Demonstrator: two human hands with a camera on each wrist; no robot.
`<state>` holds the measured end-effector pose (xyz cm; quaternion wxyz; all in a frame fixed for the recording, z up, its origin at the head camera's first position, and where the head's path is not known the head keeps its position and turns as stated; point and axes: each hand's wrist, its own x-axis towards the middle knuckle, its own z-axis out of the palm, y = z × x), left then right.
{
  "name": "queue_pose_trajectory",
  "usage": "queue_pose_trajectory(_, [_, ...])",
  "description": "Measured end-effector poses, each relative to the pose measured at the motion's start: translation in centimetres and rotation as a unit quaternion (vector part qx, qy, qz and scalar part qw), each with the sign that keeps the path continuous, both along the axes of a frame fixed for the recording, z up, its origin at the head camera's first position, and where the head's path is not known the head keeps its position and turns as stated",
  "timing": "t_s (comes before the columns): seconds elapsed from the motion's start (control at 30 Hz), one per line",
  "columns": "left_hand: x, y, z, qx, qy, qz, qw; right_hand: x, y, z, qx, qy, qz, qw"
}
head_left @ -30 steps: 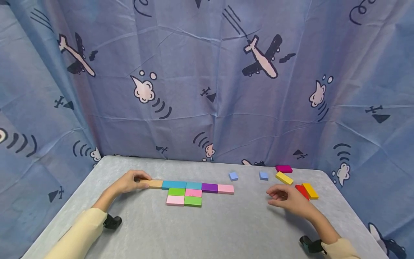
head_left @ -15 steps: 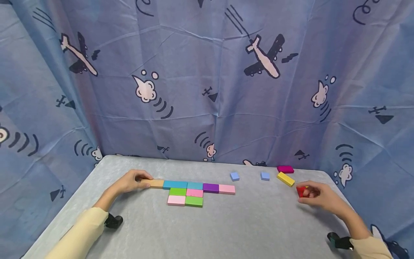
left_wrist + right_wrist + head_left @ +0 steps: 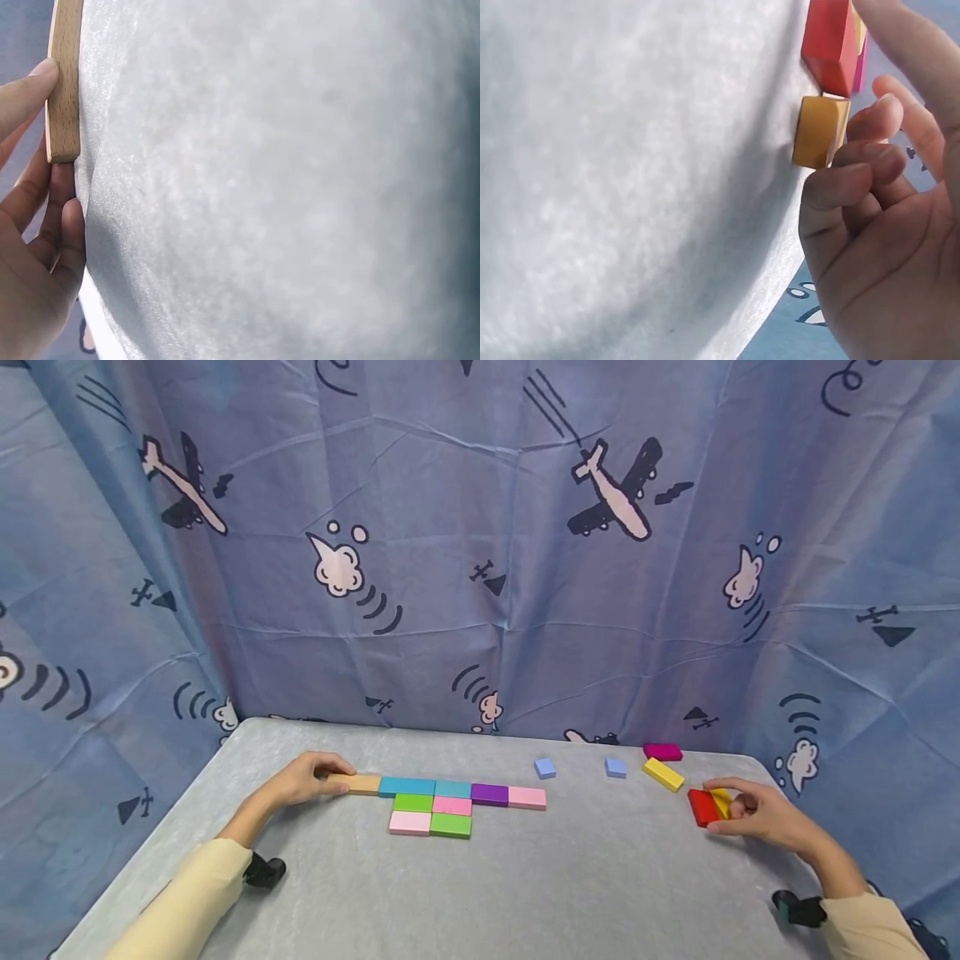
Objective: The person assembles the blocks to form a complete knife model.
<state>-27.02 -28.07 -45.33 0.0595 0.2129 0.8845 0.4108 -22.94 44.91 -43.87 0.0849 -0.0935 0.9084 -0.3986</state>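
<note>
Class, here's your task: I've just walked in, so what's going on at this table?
A person's left hand holds a tan block at the left end of a row of blocks, with four more blocks set against the row's near side. The right hand pinches a red block, with an orange-yellow block just beside it. Two small blue blocks, a yellow block and a magenta block lie apart from the row.

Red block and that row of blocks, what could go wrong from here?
The right hand could knock the orange-yellow block while moving the red block, since the two sit close together. The left hand grips the wooden block at the end of the row, so a twist might push the neighbouring blue block out of line.
</note>
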Motion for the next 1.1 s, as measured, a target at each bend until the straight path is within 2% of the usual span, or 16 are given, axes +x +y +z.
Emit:
queue_pose_trajectory(0.33, [0.2,0.2,0.1,0.006,-0.004,0.0,1.0,-0.5,-0.1,-0.2,0.025,-0.006,0.012,0.9996])
queue_pose_trajectory(0.6, [0.3,0.2,0.2,0.019,-0.01,0.003,0.9998,-0.8,-0.2,-0.1,0.051,-0.024,-0.004,0.9984])
queue_pose_trajectory(0.7, [0.2,0.1,0.1,0.012,-0.005,0.004,0.9999,-0.8,-0.4,0.0,0.048,-0.023,-0.005,0.9986])
queue_pose_trajectory(1.1, [0.0,0.0,0.0,-0.002,-0.004,0.008,1.0,-0.7,-0.9,0.2,0.017,0.018,0.012,0.9996])
